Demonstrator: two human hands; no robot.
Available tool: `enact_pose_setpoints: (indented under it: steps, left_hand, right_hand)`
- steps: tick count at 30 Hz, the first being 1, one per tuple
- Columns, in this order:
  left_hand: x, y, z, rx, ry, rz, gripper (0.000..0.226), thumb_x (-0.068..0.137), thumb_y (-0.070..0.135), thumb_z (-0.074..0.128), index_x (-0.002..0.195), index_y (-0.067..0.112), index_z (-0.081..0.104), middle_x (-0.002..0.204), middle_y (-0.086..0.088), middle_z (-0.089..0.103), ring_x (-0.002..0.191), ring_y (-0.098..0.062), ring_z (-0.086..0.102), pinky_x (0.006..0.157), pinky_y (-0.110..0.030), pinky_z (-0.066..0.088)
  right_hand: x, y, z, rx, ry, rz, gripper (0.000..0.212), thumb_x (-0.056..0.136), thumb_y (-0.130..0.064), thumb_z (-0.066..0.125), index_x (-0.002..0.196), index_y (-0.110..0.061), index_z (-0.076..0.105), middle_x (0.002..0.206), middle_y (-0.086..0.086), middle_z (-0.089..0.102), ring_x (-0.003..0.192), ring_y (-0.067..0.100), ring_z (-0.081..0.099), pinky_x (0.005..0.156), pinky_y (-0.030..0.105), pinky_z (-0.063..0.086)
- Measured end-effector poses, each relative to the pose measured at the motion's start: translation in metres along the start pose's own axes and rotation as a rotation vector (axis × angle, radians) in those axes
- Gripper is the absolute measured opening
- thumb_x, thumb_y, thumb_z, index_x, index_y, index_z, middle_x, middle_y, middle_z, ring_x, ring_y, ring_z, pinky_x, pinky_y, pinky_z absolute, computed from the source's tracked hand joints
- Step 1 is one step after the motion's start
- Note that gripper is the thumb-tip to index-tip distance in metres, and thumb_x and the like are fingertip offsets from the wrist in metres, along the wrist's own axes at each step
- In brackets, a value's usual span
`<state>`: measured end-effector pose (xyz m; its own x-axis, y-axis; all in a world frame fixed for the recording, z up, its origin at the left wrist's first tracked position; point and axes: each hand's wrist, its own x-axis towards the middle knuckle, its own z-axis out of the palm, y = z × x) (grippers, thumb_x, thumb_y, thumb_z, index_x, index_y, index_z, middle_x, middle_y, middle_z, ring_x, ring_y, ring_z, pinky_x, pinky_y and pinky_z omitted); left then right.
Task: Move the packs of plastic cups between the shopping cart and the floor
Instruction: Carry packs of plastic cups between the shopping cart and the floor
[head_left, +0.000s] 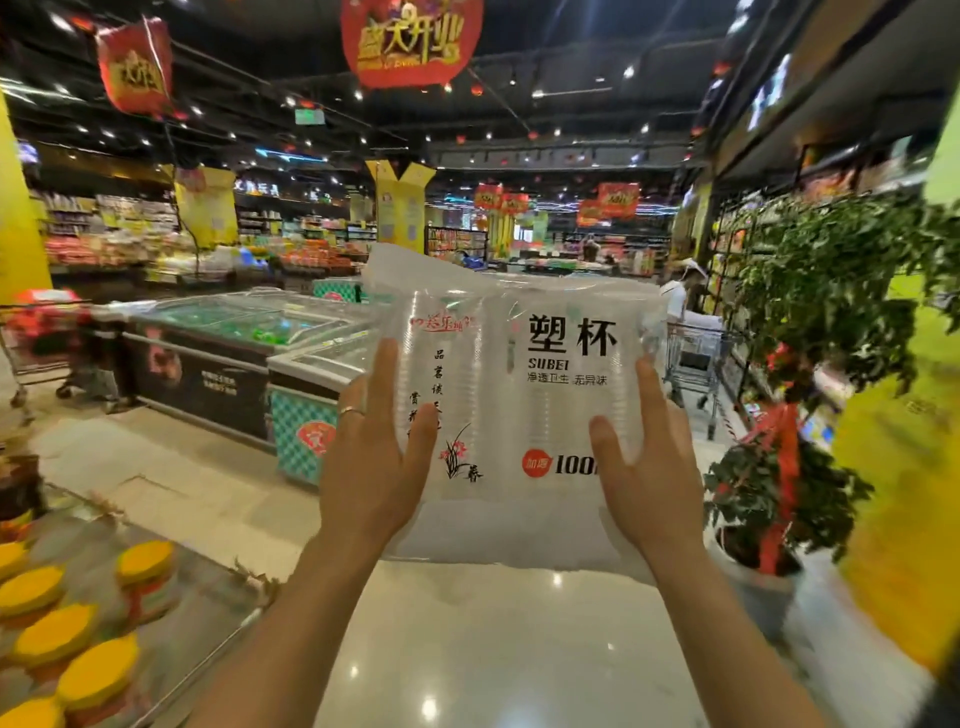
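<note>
Above the floor (493, 649), 1 pack of plastic cups (540, 374) between 2 hands.
The left hand (371, 467) and the right hand (649, 478) pressed the pack from both sides, high in the air; their fingers (387, 369) lay straight on the wrap, not curled round it. I think both palms should push evenly while carrying, because the smooth film can slip.
</note>
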<state>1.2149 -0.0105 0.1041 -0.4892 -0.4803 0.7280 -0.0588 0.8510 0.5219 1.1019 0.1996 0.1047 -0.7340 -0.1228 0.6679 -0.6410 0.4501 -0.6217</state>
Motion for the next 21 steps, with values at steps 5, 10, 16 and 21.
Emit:
enact_pose_setpoints:
  steps: [5, 10, 16, 21]
  left_hand:
    - [0.074, -0.051, 0.047, -0.035, -0.034, 0.005, 0.070, 0.090, 0.062, 0.031, 0.152, 0.049, 0.000, 0.156, -0.012, 0.027, 0.128, -0.035, 0.048, 0.091, -0.048, 0.046]
    - [0.127, -0.099, 0.088, -0.082, -0.069, 0.005, 0.070, 0.090, 0.062, 0.032, 0.150, 0.053, -0.003, 0.157, -0.010, 0.026, 0.127, -0.034, 0.048, 0.092, -0.046, 0.045]
    - [0.177, -0.134, 0.141, -0.097, -0.135, -0.016, 0.069, 0.094, 0.057, 0.037, 0.151, 0.049, -0.001, 0.159, -0.009, 0.021, 0.135, -0.031, 0.039, 0.099, -0.051, 0.042]
    - [0.218, -0.148, 0.196, -0.103, -0.141, -0.011, 0.070, 0.097, 0.054, 0.041, 0.152, 0.047, -0.001, 0.158, -0.009, 0.022, 0.139, -0.031, 0.035, 0.100, -0.052, 0.040]
  right_hand:
    - [0.056, 0.007, 0.067, -0.020, 0.022, 0.033, 0.066, 0.098, -0.040, 0.050, 0.152, -0.045, 0.013, 0.145, 0.003, 0.036, 0.112, 0.021, 0.050, 0.082, 0.030, 0.036]
    - [0.096, 0.017, 0.127, -0.064, 0.064, 0.024, 0.065, 0.097, -0.039, 0.051, 0.152, -0.042, 0.017, 0.153, -0.001, 0.031, 0.126, 0.018, 0.041, 0.085, 0.029, 0.032]
    - [0.140, 0.046, 0.179, -0.093, 0.064, 0.044, 0.066, 0.096, -0.042, 0.051, 0.152, -0.045, 0.014, 0.154, -0.001, 0.030, 0.131, 0.019, 0.041, 0.087, 0.031, 0.034]
    - [0.186, 0.080, 0.210, -0.087, 0.084, 0.038, 0.067, 0.096, -0.042, 0.052, 0.151, -0.048, 0.014, 0.153, -0.003, 0.031, 0.135, 0.019, 0.038, 0.090, 0.035, 0.038]
